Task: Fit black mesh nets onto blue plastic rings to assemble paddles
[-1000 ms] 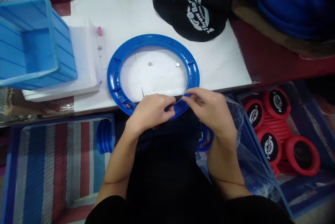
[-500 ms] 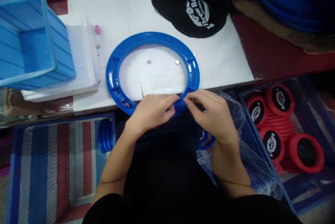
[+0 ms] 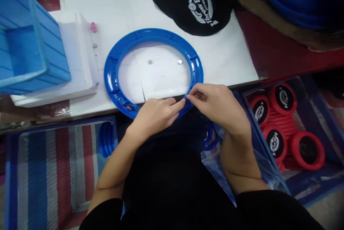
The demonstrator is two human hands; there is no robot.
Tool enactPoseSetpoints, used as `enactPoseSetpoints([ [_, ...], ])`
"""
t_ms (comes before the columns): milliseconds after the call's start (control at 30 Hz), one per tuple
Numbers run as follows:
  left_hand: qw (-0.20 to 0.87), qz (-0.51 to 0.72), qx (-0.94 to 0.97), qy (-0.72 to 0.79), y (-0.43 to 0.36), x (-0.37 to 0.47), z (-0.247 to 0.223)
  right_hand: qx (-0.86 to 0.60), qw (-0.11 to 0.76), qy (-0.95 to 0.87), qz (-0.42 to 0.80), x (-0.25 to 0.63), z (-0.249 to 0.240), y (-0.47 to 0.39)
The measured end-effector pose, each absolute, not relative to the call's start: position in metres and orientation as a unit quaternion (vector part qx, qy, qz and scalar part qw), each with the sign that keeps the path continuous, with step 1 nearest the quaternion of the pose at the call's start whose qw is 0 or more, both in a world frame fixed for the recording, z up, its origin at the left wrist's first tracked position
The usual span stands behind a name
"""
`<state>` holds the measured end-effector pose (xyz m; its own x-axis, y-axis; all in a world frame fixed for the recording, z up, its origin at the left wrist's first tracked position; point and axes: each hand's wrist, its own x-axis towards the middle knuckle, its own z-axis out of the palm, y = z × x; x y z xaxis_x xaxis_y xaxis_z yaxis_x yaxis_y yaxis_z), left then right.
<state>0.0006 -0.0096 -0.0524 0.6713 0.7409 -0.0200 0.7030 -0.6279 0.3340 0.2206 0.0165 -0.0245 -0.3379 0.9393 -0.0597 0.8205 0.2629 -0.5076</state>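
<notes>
A blue plastic ring [image 3: 108, 74] lies with its ribbed inner side up, partly over the front edge of the white-covered table. My left hand [image 3: 158, 113] is closed on the ring's near rim, its fingertips at the near right part. Beside it, my right hand [image 3: 212, 102] pinches at the same part of the rim; whatever is between its fingertips is too small to name. Thin wires and a small part [image 3: 129, 107] sit in the ring's near left channel. Two small silvery discs [image 3: 150, 62] [image 3: 180, 61] show on the table inside the ring.
A blue bin [image 3: 53, 48] stands on white foam at the left. Black printed fabric discs [image 3: 174, 14] lie at the back. Red rings [image 3: 307, 150] fill a crate at the lower right. A striped-lined crate [image 3: 61, 172] is at the lower left.
My right hand has risen slightly and turned over the rim, its fingertips now close to my left fingertips. The whole view has shifted a little, with the table objects further left.
</notes>
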Motion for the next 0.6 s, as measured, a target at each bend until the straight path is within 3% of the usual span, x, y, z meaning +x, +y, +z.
enactPoseSetpoints([
  [333,0.164,0.012,0.907,0.387,-0.002,0.005,-0.041,-0.621,0.209,-0.706,0.269,0.223,-0.038,0.003],
  [600,0.169,0.01,0.91,0.378,0.003,-0.016,-0.032,-0.513,0.204,-0.8,0.235,0.24,-0.017,0.04],
])
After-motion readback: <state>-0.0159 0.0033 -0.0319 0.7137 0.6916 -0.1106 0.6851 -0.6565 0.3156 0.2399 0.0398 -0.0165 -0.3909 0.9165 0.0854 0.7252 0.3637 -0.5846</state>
